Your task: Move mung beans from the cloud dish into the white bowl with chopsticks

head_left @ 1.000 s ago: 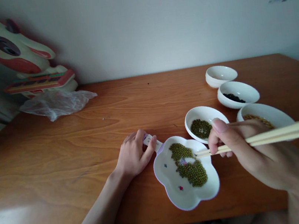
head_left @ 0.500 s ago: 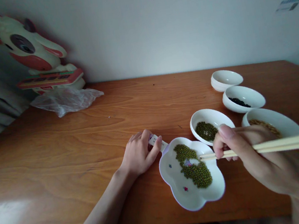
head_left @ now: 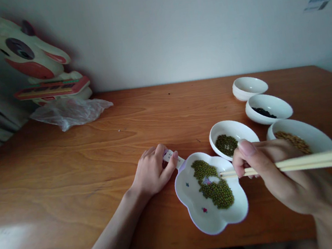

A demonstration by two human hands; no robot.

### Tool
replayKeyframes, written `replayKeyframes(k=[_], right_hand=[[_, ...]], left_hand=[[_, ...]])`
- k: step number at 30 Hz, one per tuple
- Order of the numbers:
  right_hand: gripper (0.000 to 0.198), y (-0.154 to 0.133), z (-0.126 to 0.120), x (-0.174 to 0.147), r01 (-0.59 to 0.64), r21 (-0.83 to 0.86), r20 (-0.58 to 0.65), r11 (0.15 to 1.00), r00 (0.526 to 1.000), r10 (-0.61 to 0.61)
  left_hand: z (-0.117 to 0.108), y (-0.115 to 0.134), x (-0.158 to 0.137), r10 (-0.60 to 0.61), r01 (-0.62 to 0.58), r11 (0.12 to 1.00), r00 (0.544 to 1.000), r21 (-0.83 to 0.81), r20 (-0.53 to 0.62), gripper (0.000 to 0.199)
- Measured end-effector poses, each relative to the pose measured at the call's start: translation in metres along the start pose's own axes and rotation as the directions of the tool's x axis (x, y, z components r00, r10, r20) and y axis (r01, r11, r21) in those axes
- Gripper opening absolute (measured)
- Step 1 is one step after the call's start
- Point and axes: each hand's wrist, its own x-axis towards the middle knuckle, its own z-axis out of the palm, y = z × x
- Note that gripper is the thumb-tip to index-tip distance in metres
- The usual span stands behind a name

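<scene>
The left hand (head_left: pixel 152 172) grasps the labelled handle (head_left: pixel 173 158) of a flower-shaped dish (head_left: pixel 187 202), which sits on the wooden table (head_left: pixel 76 175) near its front edge. The right hand (head_left: pixel 270 165) grips 2 chopsticks (head_left: pixel 314 158), their tips inside the dish beside the green mung beans (head_left: pixel 218 195); whether they pinch a bean, I cannot tell. Just beyond the dish stands 1 white bowl of mung beans (head_left: pixel 244 130), with a bowl of tan grains (head_left: pixel 316 137) partly behind the right hand. Farther back, a bowl of black pieces (head_left: pixel 277 104) stands near 1 more white bowl (head_left: pixel 242 94).
</scene>
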Motion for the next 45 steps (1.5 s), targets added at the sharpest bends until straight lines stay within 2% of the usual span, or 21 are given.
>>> replayKeyframes(k=[13,19,26,31,39,45], right_hand=[[0.056,-0.011,0.001,0.008,0.068,0.112,-0.088,0.991,0.994,-0.059],[0.058,-0.011,0.001,0.011,0.039,0.069,-0.103,0.997,0.994,-0.032],[0.039,-0.015,0.0,0.01,-0.024,-0.071,-0.04,0.997,0.999,0.021],[0.034,-0.018,-0.001,0.007,-0.077,-0.099,-0.007,0.992,0.997,0.077],[0.047,-0.02,-0.006,0.004,-0.033,-0.178,-0.064,0.983,0.998,0.022],[0.049,-0.016,-0.005,0.005,-0.001,-0.114,-0.068,0.994,0.998,-0.007]], left_hand=[[0.001,-0.001,0.0,-0.001,0.001,1.0,1.0,0.003,-0.006,0.037],[0.001,-0.001,0.0,0.002,-0.002,1.0,1.0,-0.002,-0.005,0.037],[0.0,-0.001,0.0,0.004,-0.004,1.0,1.0,0.001,-0.009,0.037],[0.001,-0.002,0.0,0.007,-0.007,1.0,1.0,-0.011,-0.005,0.035],[0.0,-0.002,-0.001,-0.002,0.002,1.0,1.0,-0.018,0.007,0.033],[0.0,-0.003,-0.001,-0.005,0.005,0.999,1.0,-0.032,0.006,0.033]])
